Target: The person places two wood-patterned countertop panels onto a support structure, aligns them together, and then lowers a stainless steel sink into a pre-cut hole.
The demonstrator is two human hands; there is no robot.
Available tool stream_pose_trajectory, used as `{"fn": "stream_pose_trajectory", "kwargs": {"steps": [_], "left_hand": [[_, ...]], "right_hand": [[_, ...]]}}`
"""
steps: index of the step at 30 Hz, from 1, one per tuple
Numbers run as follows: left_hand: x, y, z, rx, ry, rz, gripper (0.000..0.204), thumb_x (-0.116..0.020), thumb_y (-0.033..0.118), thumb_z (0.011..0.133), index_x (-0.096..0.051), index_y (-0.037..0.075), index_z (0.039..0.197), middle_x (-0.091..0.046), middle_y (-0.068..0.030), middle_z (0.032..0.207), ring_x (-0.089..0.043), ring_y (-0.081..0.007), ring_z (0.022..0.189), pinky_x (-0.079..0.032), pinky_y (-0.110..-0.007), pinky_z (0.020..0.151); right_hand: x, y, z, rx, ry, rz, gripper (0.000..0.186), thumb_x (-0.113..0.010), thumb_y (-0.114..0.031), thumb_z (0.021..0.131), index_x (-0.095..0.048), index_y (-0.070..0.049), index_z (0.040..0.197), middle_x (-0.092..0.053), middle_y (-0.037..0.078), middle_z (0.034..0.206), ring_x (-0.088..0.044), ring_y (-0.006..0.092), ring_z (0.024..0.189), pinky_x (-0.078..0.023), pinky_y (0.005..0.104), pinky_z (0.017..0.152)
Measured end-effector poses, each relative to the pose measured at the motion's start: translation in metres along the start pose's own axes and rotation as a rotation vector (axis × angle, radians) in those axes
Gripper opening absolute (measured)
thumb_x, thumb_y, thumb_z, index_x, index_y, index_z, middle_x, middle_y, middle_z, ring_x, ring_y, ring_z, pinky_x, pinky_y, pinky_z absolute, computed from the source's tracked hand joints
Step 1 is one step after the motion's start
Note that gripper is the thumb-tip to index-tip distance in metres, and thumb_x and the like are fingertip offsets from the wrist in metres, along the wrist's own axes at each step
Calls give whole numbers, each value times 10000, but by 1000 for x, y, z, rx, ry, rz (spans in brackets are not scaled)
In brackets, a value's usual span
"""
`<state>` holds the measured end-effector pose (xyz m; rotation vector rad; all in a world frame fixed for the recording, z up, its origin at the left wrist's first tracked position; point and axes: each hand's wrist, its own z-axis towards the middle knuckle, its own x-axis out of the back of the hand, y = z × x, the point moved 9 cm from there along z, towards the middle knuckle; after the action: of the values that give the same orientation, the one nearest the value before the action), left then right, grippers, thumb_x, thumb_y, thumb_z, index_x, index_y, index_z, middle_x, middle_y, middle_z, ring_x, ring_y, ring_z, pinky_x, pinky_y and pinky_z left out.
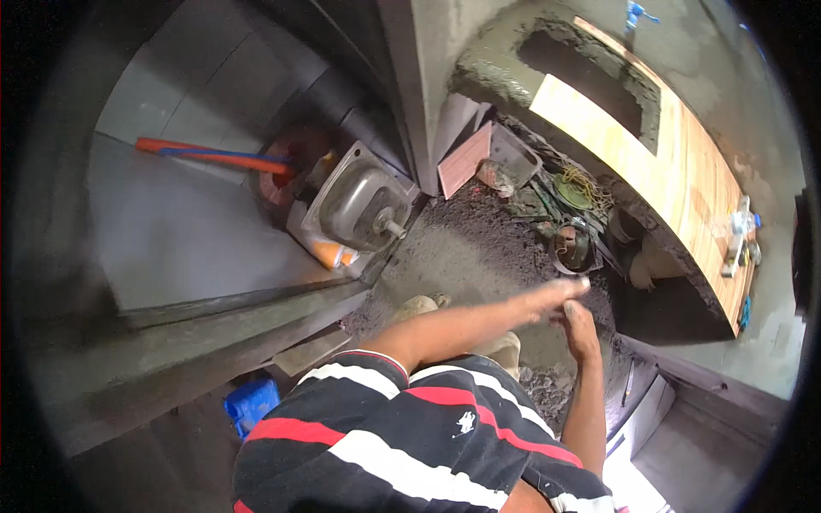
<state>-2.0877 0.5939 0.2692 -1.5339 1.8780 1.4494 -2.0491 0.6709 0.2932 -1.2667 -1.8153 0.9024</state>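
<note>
My left hand (556, 293) reaches across to the right with its fingers stretched out. Close against it is my right hand (579, 327), its thumb up and its other fingers partly hidden and blurred. The two hands meet in front of me, and I make out no object in either. Just beyond them on the dirty floor stands a round bucket (571, 250) with something in it. To their right is the curved counter (633, 145), partly covered with wood-grain planks or tiles.
A steel sink basin (363, 198) lies at the left, near an orange pipe (218, 156). A pinkish tile (466, 161) leans by the pillar. Tangled debris (573, 188) lies under the counter. A plastic bottle (742, 224) rests on the counter. A blue container (251, 403) is at lower left.
</note>
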Motion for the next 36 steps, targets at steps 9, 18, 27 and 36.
{"fn": "stream_pose_trajectory", "kwargs": {"steps": [9,18,27,36], "left_hand": [[273,108,-198,-526,536,348,405,-722,360,897,-686,110,1214,-683,-40,1146,-627,-173,1025,-495,-337,887],[690,47,-361,215,1616,1206,599,-639,490,930,-667,-61,1163,-699,-268,1160,-678,-420,1078,-528,-488,907],[829,-21,-418,251,1348,765,605,-626,501,946,-638,-7,1275,-676,-185,1193,-643,-326,1080,-484,-452,934],[708,-82,-348,-7,1114,765,351,-664,157,791,-678,-14,1098,-712,-169,961,-664,-287,896,-511,-426,832]], "right_hand": [[35,95,60,-178,224,-450,634,-634,-298,954,-474,36,1469,-569,275,1419,-586,340,1285,-437,368,1069],[46,224,-49,-610,217,-982,326,-685,-333,831,-749,-25,915,-700,241,802,-724,357,779,-534,454,733],[-71,238,-12,-773,-127,-817,828,-734,-494,830,-499,-13,1462,-607,256,1369,-597,378,1267,-468,423,1073],[-312,98,206,-333,-224,-484,646,-572,-515,933,-591,-39,1369,-665,258,1247,-623,442,1169,-486,481,1011]]}}
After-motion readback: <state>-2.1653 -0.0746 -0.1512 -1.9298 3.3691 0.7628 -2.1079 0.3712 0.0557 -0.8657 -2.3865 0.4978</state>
